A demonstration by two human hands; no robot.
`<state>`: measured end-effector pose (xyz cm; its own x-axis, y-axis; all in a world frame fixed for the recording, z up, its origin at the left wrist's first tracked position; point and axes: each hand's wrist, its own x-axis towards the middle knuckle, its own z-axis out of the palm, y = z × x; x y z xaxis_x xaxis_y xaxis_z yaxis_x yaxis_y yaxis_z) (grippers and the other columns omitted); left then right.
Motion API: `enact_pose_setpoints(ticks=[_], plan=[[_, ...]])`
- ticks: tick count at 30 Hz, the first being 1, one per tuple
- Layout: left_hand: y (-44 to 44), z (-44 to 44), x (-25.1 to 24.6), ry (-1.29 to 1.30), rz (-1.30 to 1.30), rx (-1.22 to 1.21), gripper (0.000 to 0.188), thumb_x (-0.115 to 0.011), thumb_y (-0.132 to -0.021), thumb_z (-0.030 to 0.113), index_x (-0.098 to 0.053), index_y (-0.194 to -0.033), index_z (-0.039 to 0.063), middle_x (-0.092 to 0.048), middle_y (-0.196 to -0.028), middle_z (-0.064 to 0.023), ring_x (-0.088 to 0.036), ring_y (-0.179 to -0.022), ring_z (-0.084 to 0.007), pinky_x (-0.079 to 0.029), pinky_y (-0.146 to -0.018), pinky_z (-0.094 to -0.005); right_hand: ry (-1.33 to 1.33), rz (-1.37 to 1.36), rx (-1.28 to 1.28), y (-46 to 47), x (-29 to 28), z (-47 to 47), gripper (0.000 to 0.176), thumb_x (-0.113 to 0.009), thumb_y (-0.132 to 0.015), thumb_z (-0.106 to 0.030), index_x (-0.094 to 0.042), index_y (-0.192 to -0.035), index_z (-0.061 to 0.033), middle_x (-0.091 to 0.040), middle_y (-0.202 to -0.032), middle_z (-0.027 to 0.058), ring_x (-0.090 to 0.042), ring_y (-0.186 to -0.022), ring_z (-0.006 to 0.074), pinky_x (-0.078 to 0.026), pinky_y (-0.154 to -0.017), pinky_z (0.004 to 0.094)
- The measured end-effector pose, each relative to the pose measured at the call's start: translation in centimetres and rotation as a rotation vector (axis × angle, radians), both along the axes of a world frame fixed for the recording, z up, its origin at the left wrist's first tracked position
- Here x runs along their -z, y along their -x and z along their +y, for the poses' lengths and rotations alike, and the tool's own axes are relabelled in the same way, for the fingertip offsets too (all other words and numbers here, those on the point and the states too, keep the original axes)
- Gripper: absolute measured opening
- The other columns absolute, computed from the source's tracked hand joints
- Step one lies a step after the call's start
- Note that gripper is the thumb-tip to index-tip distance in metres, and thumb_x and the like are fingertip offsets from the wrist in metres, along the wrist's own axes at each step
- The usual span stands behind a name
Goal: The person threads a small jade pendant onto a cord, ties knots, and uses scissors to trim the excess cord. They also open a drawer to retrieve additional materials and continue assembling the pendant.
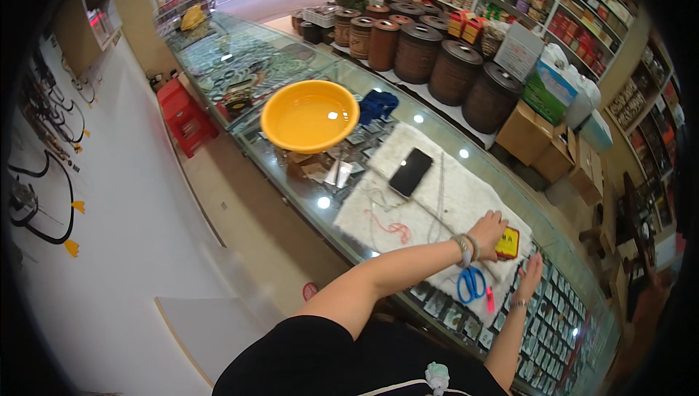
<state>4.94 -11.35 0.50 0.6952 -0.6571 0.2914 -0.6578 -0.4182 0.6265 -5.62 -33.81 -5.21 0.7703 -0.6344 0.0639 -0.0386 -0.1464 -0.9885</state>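
On a white fleecy cloth (pixel 464 183) over a glass display counter, my left hand (pixel 487 234) rests against a small yellow and red box (pixel 508 243); whether its fingers grip the box is unclear. Just right of the box, my right hand (pixel 531 276) is raised over the cloth's edge, fingers extended and holding nothing visible. Blue-handled scissors (pixel 471 285) and a small pink item (pixel 490 300) lie between my forearms. Farther up the cloth are a black smartphone (pixel 411 172), a grey cord loop (pixel 440 199) and a tangled pink cord (pixel 401 231).
A yellow plastic basin (pixel 310 116) of clear liquid stands on the counter beside a dark blue cloth (pixel 378 106). Small packets and bangles fill the glass cases. Brown lidded barrels (pixel 418 52) and cardboard boxes (pixel 524 132) line the far side; a red stool (pixel 183 115) stands left.
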Motion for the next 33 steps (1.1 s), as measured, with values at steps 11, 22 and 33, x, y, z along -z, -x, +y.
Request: enact_pose_setpoints(ticks=[11,22,33], plan=[[8.5,32.6,-1.2,-0.001,0.077,-0.251,0.088,-0.079,-0.058,0.017,-0.038,-0.134,-0.003,-0.046,-0.107,-0.018,-0.047,-0.1,-0.0339,-0.043,-0.089,-0.0393,-0.818,0.308,-0.91,-1.3,-1.5,35.2,0.039,-0.056,-0.095,-0.013,-0.046,-0.129,0.0019,-0.058,-0.12,0.0108,-0.06,-0.108,0.0218,-0.048,-0.095,0.0368],[9.6,55.6,-0.7,0.129,0.175,-0.864,0.099,-0.083,-0.065,0.041,-0.033,-0.143,0.006,-0.037,-0.136,-0.0205,-0.039,-0.125,-0.0392,-0.033,-0.106,-0.0457,-0.826,0.555,-1.164,-11.4,-0.1,58.0,0.033,-0.06,-0.093,-0.014,-0.052,-0.12,0.0035,-0.063,-0.112,0.0106,-0.064,-0.097,0.0166,-0.053,-0.085,0.0293],[-1.1,68.4,2.7,-0.043,0.192,-0.912,0.084,-0.084,-0.06,0.023,-0.045,-0.131,0.001,-0.053,-0.115,-0.0177,-0.051,-0.105,-0.0365,-0.042,-0.092,-0.0433,-0.782,0.593,-1.288,-20.6,1.6,75.6,0.058,-0.068,-0.088,-0.02,-0.041,-0.134,0.0037,-0.062,-0.112,0.0092,-0.061,-0.1,0.0145,-0.051,-0.085,0.0262]])
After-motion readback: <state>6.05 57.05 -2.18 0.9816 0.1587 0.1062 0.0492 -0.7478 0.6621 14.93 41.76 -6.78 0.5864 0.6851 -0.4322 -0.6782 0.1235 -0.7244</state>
